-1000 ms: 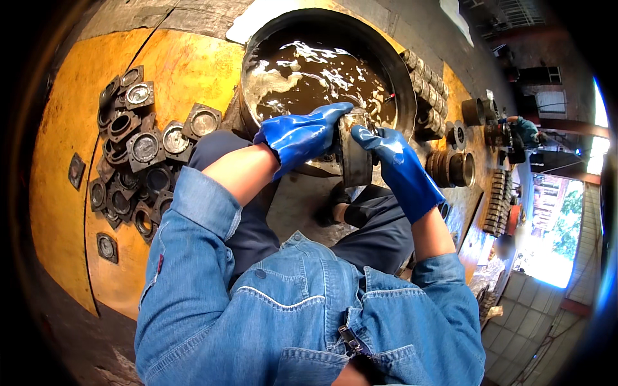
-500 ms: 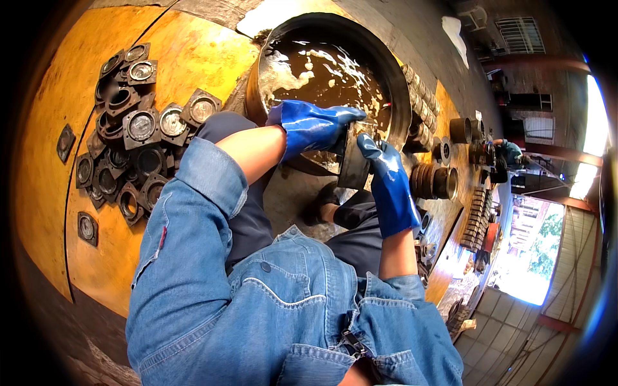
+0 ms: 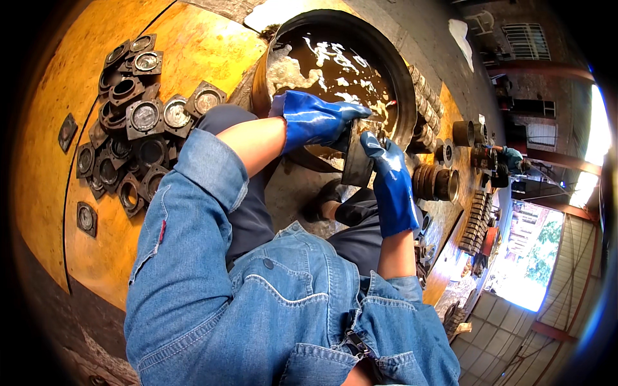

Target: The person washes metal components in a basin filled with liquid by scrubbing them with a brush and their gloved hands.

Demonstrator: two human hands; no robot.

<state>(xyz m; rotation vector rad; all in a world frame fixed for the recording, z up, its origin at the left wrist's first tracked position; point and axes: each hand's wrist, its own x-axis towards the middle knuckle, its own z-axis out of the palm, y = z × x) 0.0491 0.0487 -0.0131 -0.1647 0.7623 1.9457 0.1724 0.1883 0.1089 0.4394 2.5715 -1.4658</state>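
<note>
Both my hands wear glossy blue rubber gloves. Between them is a dark square metal housing [image 3: 358, 162], seen mostly from its flat side, above the near rim of a round metal tub [image 3: 259, 90]. My left hand [image 3: 322, 122] is closed round its left and upper edge. My right hand [image 3: 386, 161] grips the right edge, thumb laid on top. Brown liquid [image 3: 351, 64] with patches of pale foam fills the tub behind the housing. The glove and the part hide its far face.
Many square metal housings with round centres [image 3: 145, 117] lie heaped on a yellow board [image 3: 193, 45] at the left. Right of the tub stand stacked metal rings [image 3: 432, 183] and a row of cylindrical parts [image 3: 425, 106]. Farther right, another person [image 3: 512, 159] is bent over.
The view has shifted slightly. Both hands keep hold of the housing in nearly the same spot, its lower edge tipped a little. The foam pattern on the liquid has changed.
</note>
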